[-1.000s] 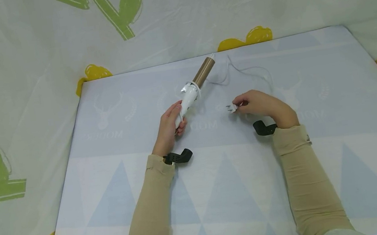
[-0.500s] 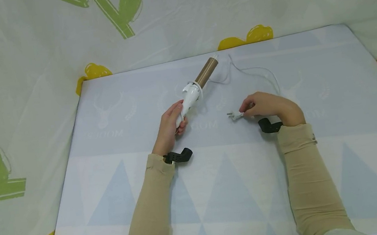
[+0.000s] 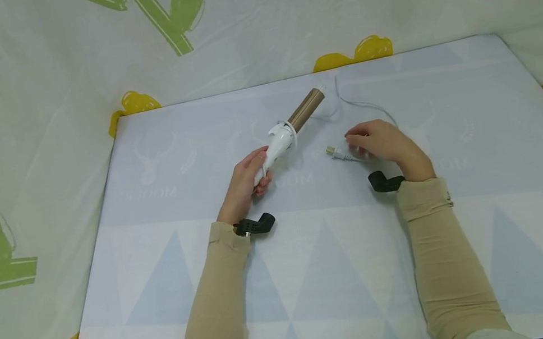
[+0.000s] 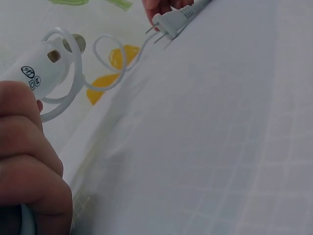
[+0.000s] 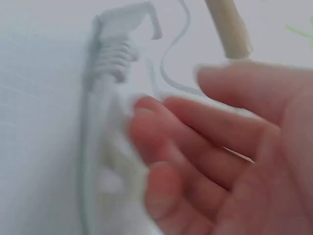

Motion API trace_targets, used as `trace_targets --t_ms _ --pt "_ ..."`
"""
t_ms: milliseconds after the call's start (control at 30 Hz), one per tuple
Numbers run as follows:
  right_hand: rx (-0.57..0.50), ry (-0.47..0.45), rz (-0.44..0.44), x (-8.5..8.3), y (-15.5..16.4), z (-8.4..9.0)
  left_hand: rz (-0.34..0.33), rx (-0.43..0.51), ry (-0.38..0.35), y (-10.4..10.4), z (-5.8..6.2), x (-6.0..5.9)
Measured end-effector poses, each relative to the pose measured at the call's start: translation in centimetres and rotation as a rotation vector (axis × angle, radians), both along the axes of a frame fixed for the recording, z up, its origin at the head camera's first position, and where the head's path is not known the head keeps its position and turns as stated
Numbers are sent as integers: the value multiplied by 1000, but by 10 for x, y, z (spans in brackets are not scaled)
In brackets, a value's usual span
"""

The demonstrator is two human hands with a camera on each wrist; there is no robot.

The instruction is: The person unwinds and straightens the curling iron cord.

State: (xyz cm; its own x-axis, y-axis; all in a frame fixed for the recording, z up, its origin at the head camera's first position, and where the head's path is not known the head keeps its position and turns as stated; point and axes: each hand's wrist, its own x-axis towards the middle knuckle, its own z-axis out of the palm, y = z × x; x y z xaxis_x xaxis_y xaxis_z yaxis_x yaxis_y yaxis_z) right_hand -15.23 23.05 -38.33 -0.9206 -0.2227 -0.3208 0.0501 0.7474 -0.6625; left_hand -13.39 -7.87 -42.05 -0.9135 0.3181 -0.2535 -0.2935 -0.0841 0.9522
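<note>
A white curling iron with a gold barrel (image 3: 307, 109) points up and right in the head view. My left hand (image 3: 247, 181) grips its white handle (image 3: 278, 143), on which printed symbols show in the left wrist view. To the right, a white two-pin plug (image 3: 338, 153) lies on the table, its pins facing left. Just beside the plug is my right hand (image 3: 382, 140); its thumb and fingers are apart and loosely bent, with nothing pinched between them. In the right wrist view the plug (image 5: 117, 34) appears blurred, clear of the fingertips (image 5: 164, 188).
A thin white cord (image 3: 369, 104) loops across the far part of the table (image 3: 311, 244), running behind my right hand. Pale sheeting (image 3: 254, 30) with green and yellow plant prints stands past the table's far and side edges.
My right hand pinched the plug earlier and has now let it go, rising slightly off it. The curling iron's barrel has swung a little to the right and down in the left hand.
</note>
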Motion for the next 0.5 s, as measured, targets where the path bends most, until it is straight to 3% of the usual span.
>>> trace_targets --t_ms 233,367,500 --pt "-127 155 -164 -4 -14 -12 -55 -4 14 -2 -1 1" --pt "-253 187 -185 -3 -31 -9 -70 3 -10 -2 3 2" --pt "-314 160 -167 -1 -46 -7 -83 -8 -6 -2 12 4"
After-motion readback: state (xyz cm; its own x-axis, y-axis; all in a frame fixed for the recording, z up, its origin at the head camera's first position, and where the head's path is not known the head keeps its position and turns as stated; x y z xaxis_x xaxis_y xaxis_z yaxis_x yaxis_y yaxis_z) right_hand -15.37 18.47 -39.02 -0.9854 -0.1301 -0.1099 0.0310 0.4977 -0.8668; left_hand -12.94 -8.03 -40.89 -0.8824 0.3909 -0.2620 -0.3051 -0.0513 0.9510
